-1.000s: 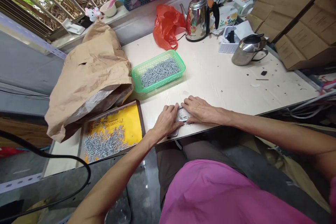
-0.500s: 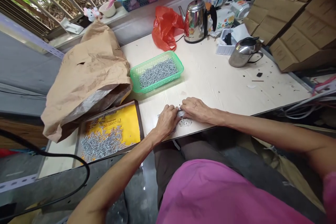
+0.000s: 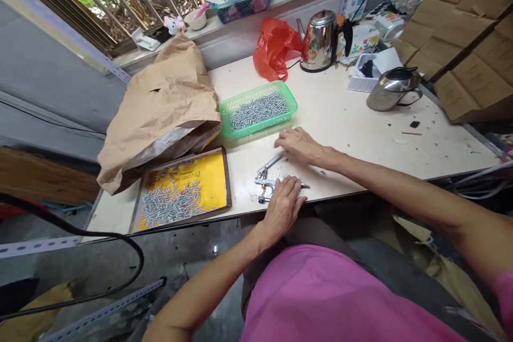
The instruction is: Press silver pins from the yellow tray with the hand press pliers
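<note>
A metal plier-like hand tool point(image 3: 264, 175) lies on the white table point(image 3: 352, 117) near its front edge, with its two handles spread apart. My left hand point(image 3: 282, 204) lies flat over the lower handle, fingers stretched out. My right hand point(image 3: 298, 144) is a little farther back, its fingers bent down on the end of the upper handle. A few small metal bits lie on the table between the hands. Just behind my right hand stands a green basket point(image 3: 290, 97) filled with small silver screws.
A yellow-lined tray point(image 3: 208, 171) of screws sits at the left, half under a crumpled brown paper sack point(image 3: 160, 101). At the back are a red plastic bag point(image 3: 274, 45), a steel kettle point(image 3: 320, 40) and a steel jug point(image 3: 393, 90). Cardboard boxes point(image 3: 473, 37) are stacked at the right.
My hands, which were together over the tool, have moved apart: the left back toward the table edge, the right away toward the basket. The tool now shows with its handles spread.
</note>
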Available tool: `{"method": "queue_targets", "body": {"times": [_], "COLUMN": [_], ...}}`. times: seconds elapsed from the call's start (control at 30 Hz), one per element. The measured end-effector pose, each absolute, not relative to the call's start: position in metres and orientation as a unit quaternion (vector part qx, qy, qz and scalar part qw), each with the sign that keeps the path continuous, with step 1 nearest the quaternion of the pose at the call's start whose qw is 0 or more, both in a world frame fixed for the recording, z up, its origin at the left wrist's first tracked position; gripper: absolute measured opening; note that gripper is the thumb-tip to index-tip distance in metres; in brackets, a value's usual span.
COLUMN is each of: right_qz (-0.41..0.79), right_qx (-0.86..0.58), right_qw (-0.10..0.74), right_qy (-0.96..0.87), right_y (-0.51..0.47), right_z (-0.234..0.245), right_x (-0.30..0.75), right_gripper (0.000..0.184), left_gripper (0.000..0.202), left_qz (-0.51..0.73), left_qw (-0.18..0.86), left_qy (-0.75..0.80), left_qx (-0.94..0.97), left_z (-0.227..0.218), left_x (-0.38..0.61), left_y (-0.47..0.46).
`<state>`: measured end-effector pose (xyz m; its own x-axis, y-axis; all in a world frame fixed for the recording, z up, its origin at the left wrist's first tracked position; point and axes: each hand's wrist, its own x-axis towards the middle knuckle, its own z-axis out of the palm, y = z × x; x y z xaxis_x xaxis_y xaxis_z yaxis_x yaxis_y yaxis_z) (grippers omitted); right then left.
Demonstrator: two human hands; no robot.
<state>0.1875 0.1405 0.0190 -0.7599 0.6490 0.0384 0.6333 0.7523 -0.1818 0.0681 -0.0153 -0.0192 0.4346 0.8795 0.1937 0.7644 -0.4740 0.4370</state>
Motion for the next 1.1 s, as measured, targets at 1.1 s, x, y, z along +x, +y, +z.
{"method": "queue_targets", "body": {"times": [1.1], "right_qz": [0.161], "right_qx": [-0.292], "right_qw": [0.179], "right_qy": [-0.926], "right_y": [0.091], "right_z": [0.008], "right_x": [0.193], "right_gripper": [0.024], "left_gripper": [0.017], "left_qz": [0.107], "left_qw": [0.168], "left_qy": [0.756], "left_qx": [0.624], "left_z": [0.006], "left_x": [-0.114], "left_y": [-0.001]}}
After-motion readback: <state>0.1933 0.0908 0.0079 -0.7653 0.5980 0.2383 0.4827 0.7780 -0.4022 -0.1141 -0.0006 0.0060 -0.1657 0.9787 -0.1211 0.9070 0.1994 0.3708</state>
